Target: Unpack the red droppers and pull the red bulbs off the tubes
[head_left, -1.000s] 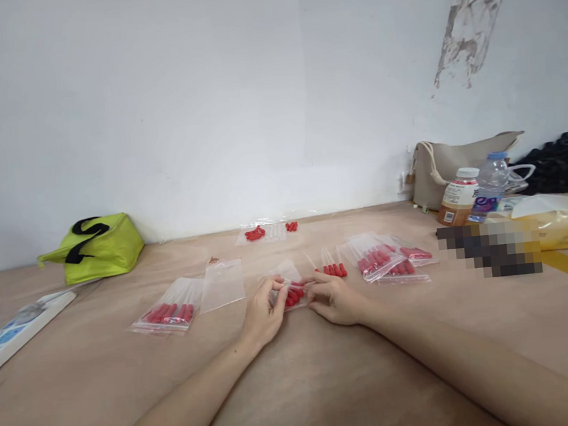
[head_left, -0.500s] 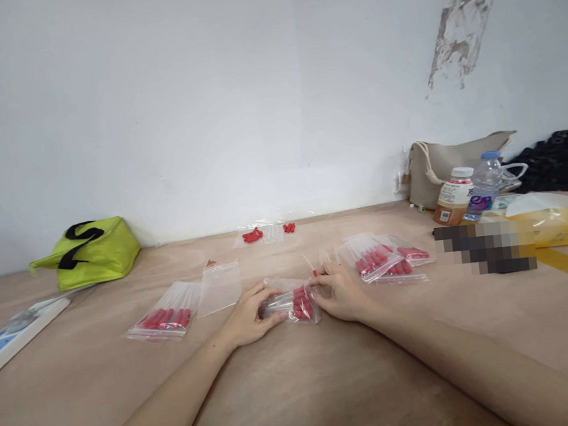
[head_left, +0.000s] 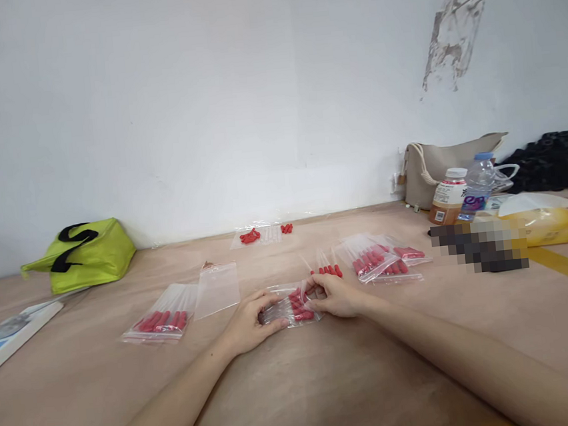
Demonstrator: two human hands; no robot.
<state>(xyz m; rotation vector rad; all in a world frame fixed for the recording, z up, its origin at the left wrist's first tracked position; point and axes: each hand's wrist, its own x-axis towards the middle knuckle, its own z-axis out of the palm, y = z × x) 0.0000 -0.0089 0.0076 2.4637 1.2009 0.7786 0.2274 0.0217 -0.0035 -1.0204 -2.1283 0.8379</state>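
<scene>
1. While fingers (head_left: pixel 261 303) hide its ends, a clear plastic bag (head_left: pixel 285 311) of red-ended sticks (head_left: pixel 301 304) lies between left hand (head_left: pixel 245 324) and right hand (head_left: pixel 341 296).
2. Half-curled left fingers grip it; right fingertips pinch its edge.
3. At least four loose sticks (head_left: pixel 332 270) lie beyond.

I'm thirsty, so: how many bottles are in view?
2, in front of the bag: a white-capped bottle and, on its right, a blue-capped bottle, partly hidden.

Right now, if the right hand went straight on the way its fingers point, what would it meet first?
The clear bag of red-ended sticks, which the right hand is touching. Past it, probably the left hand, though depth is hard to judge.
</scene>
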